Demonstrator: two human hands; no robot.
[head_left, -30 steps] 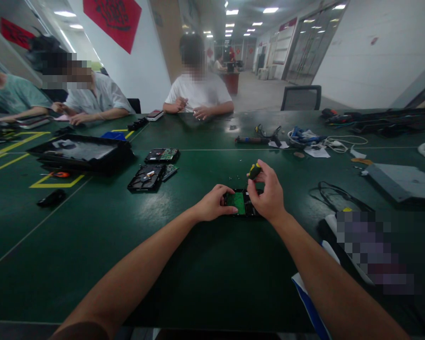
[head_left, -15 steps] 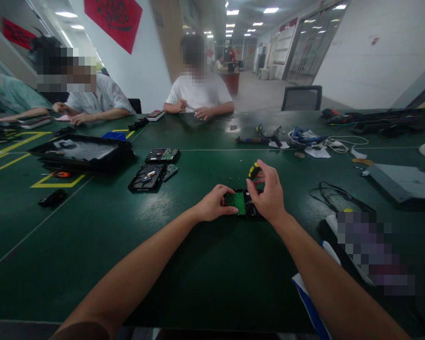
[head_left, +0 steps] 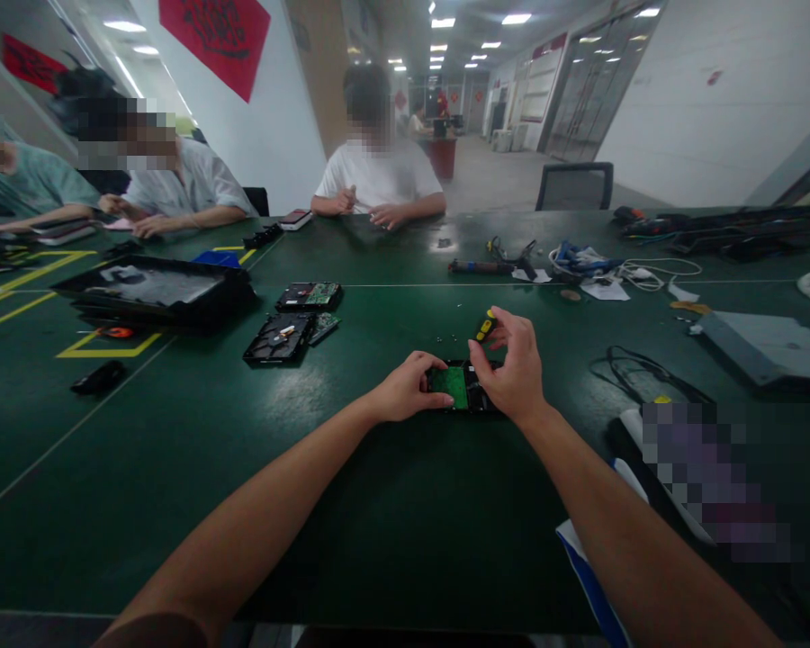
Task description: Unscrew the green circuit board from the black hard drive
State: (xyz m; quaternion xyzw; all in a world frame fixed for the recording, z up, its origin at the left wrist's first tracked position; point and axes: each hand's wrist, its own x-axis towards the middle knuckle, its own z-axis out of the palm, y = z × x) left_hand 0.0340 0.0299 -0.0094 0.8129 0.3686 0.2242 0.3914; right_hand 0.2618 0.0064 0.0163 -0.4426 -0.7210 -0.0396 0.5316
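Turning the stubby yellow-and-black screwdriver (head_left: 487,325) well probably called for keeping its shaft square to the black, rectangular, green-boarded hard drive (head_left: 457,389), which lay at twelve o'clock on the dark green tabletop (head_left: 405,513). From the drive's nine o'clock, the left hand (head_left: 407,389) spanned its end, thumb nearer, fingers farther; from three, the right hand (head_left: 513,367) pinched the handle, tilted towards one o'clock, its tip hidden.

A dark sleeve (head_left: 158,632) ends above the bare left forearm (head_left: 263,499)
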